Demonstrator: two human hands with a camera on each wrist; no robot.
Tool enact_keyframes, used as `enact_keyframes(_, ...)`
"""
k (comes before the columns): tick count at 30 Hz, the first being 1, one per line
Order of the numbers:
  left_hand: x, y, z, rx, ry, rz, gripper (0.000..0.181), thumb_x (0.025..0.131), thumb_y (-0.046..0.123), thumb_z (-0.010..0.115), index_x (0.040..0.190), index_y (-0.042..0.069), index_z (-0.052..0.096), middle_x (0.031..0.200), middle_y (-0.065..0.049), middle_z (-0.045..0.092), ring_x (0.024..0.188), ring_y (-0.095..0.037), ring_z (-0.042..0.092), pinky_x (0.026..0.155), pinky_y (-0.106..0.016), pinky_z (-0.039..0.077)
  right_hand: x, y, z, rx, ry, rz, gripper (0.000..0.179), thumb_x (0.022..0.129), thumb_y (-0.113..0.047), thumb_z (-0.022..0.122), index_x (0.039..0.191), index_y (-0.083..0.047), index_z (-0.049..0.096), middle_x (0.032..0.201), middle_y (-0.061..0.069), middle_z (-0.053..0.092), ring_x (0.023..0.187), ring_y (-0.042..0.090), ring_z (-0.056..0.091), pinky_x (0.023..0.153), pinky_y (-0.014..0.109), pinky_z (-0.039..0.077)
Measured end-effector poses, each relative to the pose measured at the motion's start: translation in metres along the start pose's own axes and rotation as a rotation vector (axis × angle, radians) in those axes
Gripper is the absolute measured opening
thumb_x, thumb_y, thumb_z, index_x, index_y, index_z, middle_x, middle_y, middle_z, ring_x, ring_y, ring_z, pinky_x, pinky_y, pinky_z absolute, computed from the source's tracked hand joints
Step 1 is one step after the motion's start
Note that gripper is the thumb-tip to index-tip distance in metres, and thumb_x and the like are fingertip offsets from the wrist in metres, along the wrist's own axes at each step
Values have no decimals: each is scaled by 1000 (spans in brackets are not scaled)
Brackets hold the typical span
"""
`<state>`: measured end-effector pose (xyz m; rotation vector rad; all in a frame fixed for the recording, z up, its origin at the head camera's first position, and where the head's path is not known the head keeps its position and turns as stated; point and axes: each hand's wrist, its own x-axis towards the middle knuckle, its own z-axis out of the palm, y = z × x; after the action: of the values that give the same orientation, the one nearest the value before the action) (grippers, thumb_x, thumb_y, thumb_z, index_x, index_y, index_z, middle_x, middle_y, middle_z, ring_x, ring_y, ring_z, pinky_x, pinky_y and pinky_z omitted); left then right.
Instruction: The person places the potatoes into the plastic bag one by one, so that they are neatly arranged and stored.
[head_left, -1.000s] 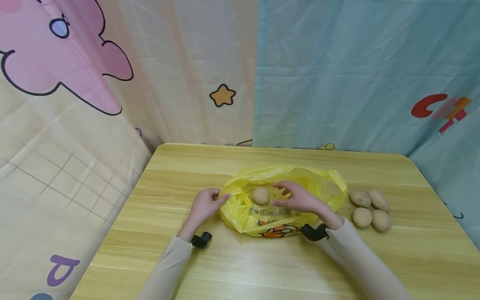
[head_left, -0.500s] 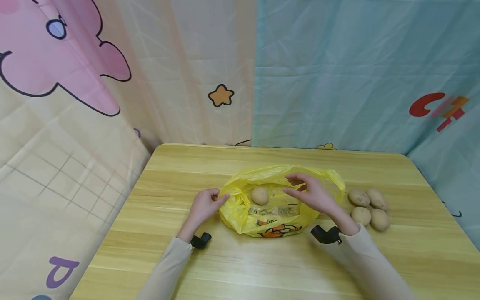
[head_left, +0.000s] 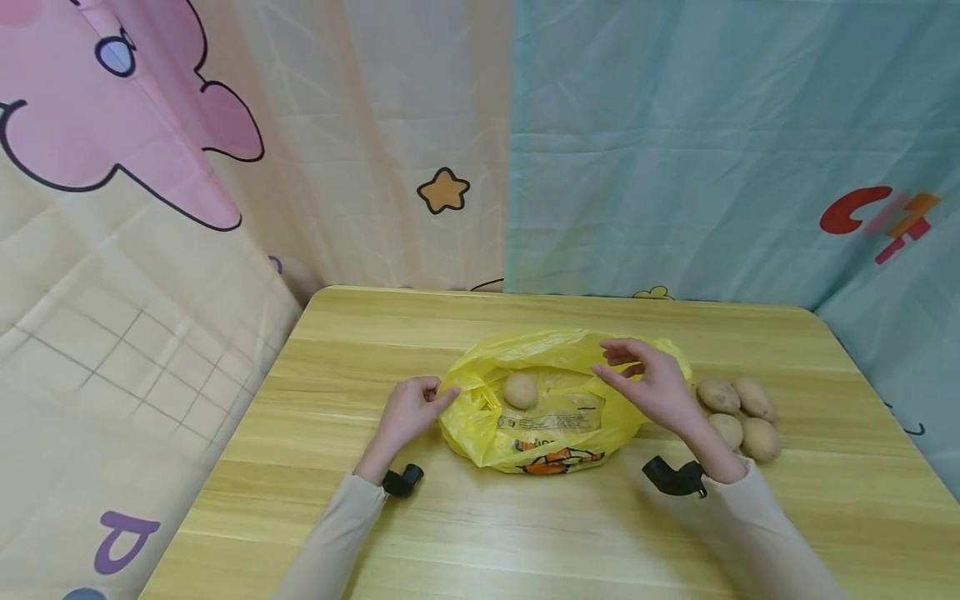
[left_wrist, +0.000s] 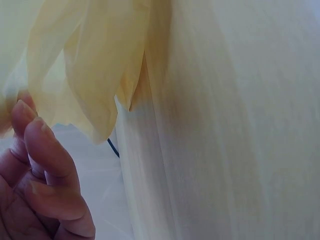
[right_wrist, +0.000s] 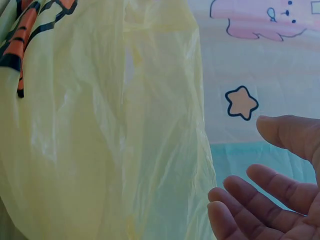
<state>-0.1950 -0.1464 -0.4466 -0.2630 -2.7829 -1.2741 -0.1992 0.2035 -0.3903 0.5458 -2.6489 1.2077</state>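
Observation:
A yellow plastic bag (head_left: 480, 433) lies mouth-up on the wooden table, printed in orange and black along its near side. One potato (head_left: 521, 390) rests inside it. At the bag's left edge my left hand (head_left: 408, 408) pinches the thin plastic; in the left wrist view its curled fingers (left_wrist: 50, 150) meet the hanging film. My right hand (head_left: 652, 387) is held over the bag's right end, fingers apart and nothing between them. The right wrist view has that hand beside the bag's raised side (right_wrist: 100, 125). Several potatoes (head_left: 761, 439) sit together on the table, right of the bag.
The wooden table (head_left: 525, 533) ends at a back edge against printed curtains (head_left: 675, 150). Another patterned curtain (head_left: 150, 333) hangs along the left side. A black wrist camera (head_left: 675, 477) is strapped at the right sleeve, and a second one (head_left: 402, 481) at the left.
My right hand has drawn back to the right, away from the potato in the bag, and now overlaps the bag's right end. My left hand stays at the bag's edge.

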Motion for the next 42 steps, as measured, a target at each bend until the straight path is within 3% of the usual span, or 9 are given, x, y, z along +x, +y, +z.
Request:
enact_keyframes(11, 0, 0, 0, 8, 1, -8, 47, 89, 31, 67, 57, 13, 38, 50, 6, 29, 46, -9, 29, 48, -24, 25, -6, 1, -18, 64, 164, 3, 34, 88, -15, 69, 118, 0, 61, 101, 13, 64, 85, 9, 55, 68, 16, 45)
enact_keyframes(16, 0, 0, -1, 1, 3, -10, 48, 89, 33, 67, 57, 13, 38, 50, 6, 29, 46, -9, 28, 48, -23, 24, -12, -25, -30, 59, 209, 3, 30, 88, -6, 68, 115, 5, 61, 97, 16, 62, 81, 6, 54, 68, 14, 44)
enact_keyframes(18, 0, -1, -1, -2, 3, -10, 48, 89, 33, 67, 57, 13, 37, 50, 7, 28, 46, -9, 28, 48, -23, 24, -13, -25, -34, 53, 225, 9, 29, 87, -4, 68, 114, 6, 61, 96, 16, 62, 80, 6, 54, 68, 14, 43)
enact_keyframes(23, -1, 0, -1, -2, 6, -9, 48, 89, 33, 67, 57, 13, 37, 49, 7, 28, 46, -9, 28, 48, -23, 24, -13, 6, -37, 55, 268, 19, 30, 87, -7, 69, 115, 1, 63, 96, 12, 63, 80, 3, 56, 68, 12, 43)
enact_keyframes(36, 0, 0, -1, -8, 8, -4, 46, 89, 31, 68, 57, 13, 40, 49, 7, 31, 46, -9, 30, 48, -24, 26, -18, 19, -52, 8, 343, 88, 33, 88, -20, 69, 115, 0, 64, 93, -2, 64, 79, 3, 56, 67, 12, 43)
enact_keyframes(42, -1, 0, -2, -10, 10, 5, 46, 89, 31, 67, 57, 13, 39, 49, 7, 30, 46, -8, 29, 48, -24, 25, -21, 29, -53, -59, 355, 100, 33, 88, -20, 69, 113, 0, 64, 93, 6, 64, 77, 0, 54, 64, 10, 42)
